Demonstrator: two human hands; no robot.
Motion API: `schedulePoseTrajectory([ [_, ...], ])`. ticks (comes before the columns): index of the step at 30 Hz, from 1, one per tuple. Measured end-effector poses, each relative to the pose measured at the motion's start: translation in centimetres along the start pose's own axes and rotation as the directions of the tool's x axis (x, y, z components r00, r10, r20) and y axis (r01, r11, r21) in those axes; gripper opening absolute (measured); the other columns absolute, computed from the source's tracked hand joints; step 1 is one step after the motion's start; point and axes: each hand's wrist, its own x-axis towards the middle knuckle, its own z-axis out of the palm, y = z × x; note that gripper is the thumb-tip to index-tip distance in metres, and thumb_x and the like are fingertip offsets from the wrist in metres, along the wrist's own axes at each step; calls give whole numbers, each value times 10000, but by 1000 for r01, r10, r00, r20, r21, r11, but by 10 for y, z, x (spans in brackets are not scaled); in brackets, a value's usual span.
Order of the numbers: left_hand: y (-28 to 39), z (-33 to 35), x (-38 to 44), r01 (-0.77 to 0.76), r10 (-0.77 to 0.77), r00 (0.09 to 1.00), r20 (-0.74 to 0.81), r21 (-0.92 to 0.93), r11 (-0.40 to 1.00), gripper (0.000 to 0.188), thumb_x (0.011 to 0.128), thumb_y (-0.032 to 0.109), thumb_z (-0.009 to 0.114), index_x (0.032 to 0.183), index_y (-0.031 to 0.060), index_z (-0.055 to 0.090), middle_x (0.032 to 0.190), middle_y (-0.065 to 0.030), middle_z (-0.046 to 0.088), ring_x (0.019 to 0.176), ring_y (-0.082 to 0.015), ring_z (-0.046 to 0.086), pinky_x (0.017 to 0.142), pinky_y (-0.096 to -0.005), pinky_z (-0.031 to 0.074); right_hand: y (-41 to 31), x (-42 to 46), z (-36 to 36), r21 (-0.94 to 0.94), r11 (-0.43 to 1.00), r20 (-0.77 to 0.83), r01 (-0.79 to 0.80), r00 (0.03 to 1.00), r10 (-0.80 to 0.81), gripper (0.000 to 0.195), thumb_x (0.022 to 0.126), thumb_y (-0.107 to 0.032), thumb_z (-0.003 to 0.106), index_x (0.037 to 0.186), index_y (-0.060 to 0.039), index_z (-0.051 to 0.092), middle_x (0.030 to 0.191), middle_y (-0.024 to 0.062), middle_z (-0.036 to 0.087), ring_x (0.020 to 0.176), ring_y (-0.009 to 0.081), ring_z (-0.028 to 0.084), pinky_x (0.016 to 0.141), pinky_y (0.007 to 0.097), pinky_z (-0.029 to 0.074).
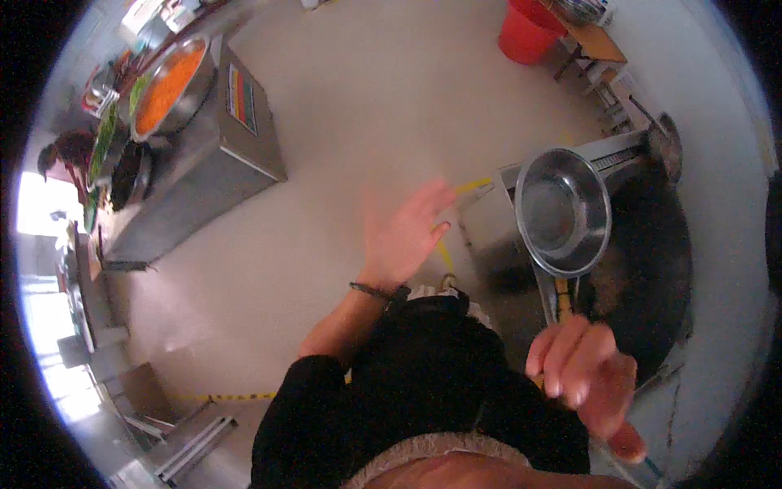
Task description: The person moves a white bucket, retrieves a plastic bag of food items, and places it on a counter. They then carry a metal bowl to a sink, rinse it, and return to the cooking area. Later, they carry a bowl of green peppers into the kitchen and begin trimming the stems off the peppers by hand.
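My left hand, blurred and with a dark band at the wrist, is held over the floor with its fingers apart and nothing in it. My right hand is curled around a long, thin handle at the lower right. That handle runs up towards a round, deep metal bowl; whether the two are joined I cannot tell. The bowl is over the left edge of a large dark wok on a cooking range. A metal ladle or skimmer with a dark handle lies at the wok's far side.
A steel counter at the left bears a metal basin of shredded orange food, greens and dark vessels. A red bucket and a wooden stool or bench stand at the back right. Yellow tape marks the floor.
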Motion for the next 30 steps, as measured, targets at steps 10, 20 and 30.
schedulePoseTrajectory([
  [10,36,-19,18,-4,9,989,149,-32,999,980,805,806,251,1329,5,460,1323,-118,510,1265,-231,387,994,-353,335,21,31,10,113,991,35,-78,997,74,482,798,-675,519,812,-220,678,877,21,486,862,191,491,796,372,402],
  [20,38,-11,36,96,-93,994,65,-51,994,983,807,802,255,1342,-3,436,1343,-143,482,1276,-240,377,1014,-375,326,23,25,10,180,981,-189,-70,976,104,545,845,-640,482,922,-126,644,851,24,508,919,205,461,881,387,355],
  [30,23,-11,59,151,-147,982,122,-27,988,981,795,773,388,1356,-32,396,1336,-194,464,1271,-268,367,964,-340,341,51,-10,-76,269,957,-840,113,514,175,438,932,-432,472,1097,-32,536,943,51,524,880,205,471,891,370,369],
])
